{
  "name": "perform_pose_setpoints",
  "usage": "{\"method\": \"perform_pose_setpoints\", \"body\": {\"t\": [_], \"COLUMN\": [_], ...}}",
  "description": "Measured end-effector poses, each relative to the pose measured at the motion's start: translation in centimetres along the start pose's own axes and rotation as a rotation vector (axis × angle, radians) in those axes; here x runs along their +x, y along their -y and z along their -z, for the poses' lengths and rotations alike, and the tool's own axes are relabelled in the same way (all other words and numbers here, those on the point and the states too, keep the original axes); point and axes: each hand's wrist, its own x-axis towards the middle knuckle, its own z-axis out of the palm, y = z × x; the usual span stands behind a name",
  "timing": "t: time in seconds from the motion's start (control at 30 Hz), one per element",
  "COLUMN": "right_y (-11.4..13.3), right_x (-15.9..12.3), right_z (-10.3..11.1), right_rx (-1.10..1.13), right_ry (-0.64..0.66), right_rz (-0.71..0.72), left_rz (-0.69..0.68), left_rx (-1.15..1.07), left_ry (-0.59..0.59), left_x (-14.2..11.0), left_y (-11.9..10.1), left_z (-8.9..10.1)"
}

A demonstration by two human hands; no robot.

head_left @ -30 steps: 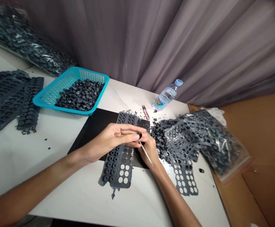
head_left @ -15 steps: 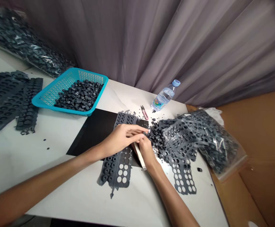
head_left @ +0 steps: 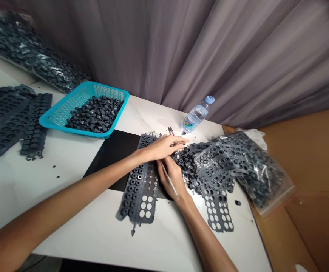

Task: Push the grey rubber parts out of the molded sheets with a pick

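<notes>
My left hand reaches over the far end of the rubber sheet. Its fingers are stretched out and apart above the near side of a pile of small black rubber pieces, with nothing visible in them. My right hand is closed around a slim, pale, pen-like tool beside the sheet; the tool's tip is hidden. The dark grey rubber sheet lies lengthwise, ring-shaped pieces filling its left columns and bare round holes showing at its near right.
A blue basket holds many black pieces. Punched sheets and a filled plastic bag lie right. A water bottle and small snips stand behind the pile. More sheets lie left, by another filled bag.
My left hand has moved away from my right fingers, up and right towards the pile, with its fingers opening. The pale tool has tilted in my right hand, its rear end now over the wrist.
</notes>
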Motion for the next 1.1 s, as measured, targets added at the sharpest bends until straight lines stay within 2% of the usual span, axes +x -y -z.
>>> {"method": "perform_pose_setpoints", "body": {"t": [0.07, 0.2, 0.27, 0.4, 0.53, 0.63, 0.73, 0.97, 1.1], "right_y": [0.3, 0.3, 0.2, 0.3, 0.5, 0.5, 0.0, -1.1, -0.8], "right_x": [0.2, 0.3, 0.3, 0.4, 1.3, 2.2, 2.6, 2.0, 2.0], "right_z": [0.3, 0.7, 0.8, 0.9, 1.3, 1.3, 1.0, 1.0, 1.2], "right_rx": [0.071, 0.177, 0.215, 0.240, 0.126, 0.073, 0.115, 0.247, 0.215], "right_ry": [-0.048, -0.070, -0.046, -0.033, -0.089, -0.032, -0.008, -0.152, -0.211], "right_rz": [-0.091, -0.298, -0.336, -0.356, -0.327, -0.325, -0.362, -0.529, -0.463], "left_rz": [-0.024, 0.050, 0.081, 0.089, 0.070, 0.053, 0.034, 0.029, 0.039], "left_rx": [-0.019, 0.094, 0.178, 0.334, 0.454, 0.499, 0.539, 0.580, 0.618], "left_ry": [-0.029, -0.183, -0.206, -0.157, -0.107, -0.099, -0.103, -0.081, -0.073], "left_x": [-1.5, -6.0, -8.3, -11.2, -11.8, -11.6, -11.6, -11.8, -11.7], "left_y": [0.1, 0.5, 0.9, 1.6, 2.1, 2.1, 1.9, 1.7, 1.6], "left_z": [1.6, 4.1, 4.3, 3.4, 2.7, 2.6, 2.4, 2.3, 2.2]}}
